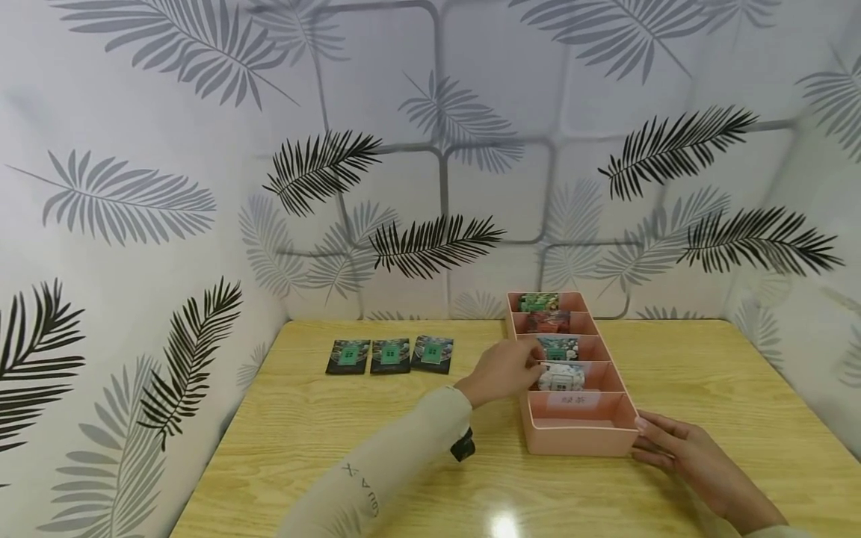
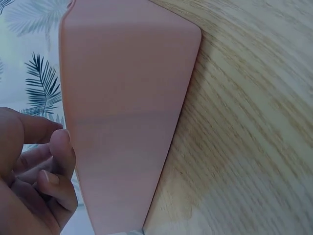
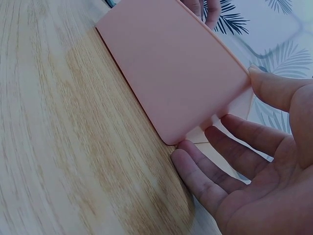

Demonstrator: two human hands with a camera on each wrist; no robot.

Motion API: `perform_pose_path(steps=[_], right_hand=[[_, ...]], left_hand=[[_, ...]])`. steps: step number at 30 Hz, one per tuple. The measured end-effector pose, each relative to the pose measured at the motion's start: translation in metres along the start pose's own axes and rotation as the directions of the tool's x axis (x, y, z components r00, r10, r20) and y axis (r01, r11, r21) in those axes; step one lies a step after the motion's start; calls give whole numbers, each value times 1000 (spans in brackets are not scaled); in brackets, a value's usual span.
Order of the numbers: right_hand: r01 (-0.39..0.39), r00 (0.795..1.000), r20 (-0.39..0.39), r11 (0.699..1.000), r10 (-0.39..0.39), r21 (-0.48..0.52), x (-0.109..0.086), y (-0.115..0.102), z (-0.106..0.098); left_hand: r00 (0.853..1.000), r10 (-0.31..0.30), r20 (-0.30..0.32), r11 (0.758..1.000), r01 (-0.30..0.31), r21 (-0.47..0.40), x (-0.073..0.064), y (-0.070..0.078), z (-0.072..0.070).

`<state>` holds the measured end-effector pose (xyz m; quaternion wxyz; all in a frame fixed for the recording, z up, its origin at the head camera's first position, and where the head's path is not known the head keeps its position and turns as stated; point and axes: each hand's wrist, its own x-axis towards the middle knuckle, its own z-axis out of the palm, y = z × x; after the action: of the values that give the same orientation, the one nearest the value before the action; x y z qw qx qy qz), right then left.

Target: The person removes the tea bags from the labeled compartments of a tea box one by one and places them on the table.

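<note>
Right hand (image 1: 682, 452) holds the near right corner of a smooth pink box (image 1: 580, 442), thumb at the rim, fingers on the wall below; left hand (image 1: 503, 370), fingers bent, reaches over the left edge beside a pale packet (image 1: 563, 377), though whether it pinches anything I cannot tell. Three flat, dark rectangular sachets (image 1: 390, 356) lie well apart, leftward, on a wood-grained table (image 1: 303, 433)

A small booth-like nook, wider setting unclear: wood-grain table (image 1: 282, 441) with leaf-print sheeting (image 1: 494, 190) on three sides.
</note>
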<state>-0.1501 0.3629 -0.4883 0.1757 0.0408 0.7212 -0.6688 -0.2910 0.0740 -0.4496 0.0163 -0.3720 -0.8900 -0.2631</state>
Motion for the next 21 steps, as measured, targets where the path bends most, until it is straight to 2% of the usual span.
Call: perform_pose_path(steps=[4, 8, 15, 21], right_hand=[[-5, 1000, -5, 1000, 5, -3, 0, 0, 0], [-6, 1000, -6, 1000, 6, -6, 0, 0, 0], [-6, 1000, -11, 1000, 6, -5, 0, -2, 1], [2, 1000, -7, 1000, -2, 3, -1, -2, 2]], left_hand=[[1000, 1, 0, 996, -1, -88, 2, -1, 0], [999, 31, 8, 993, -30, -113, 3, 1, 0], [996, 67, 56, 995, -62, -82, 1, 10, -1], [995, 91, 40, 996, -91, -10, 1, 13, 1]])
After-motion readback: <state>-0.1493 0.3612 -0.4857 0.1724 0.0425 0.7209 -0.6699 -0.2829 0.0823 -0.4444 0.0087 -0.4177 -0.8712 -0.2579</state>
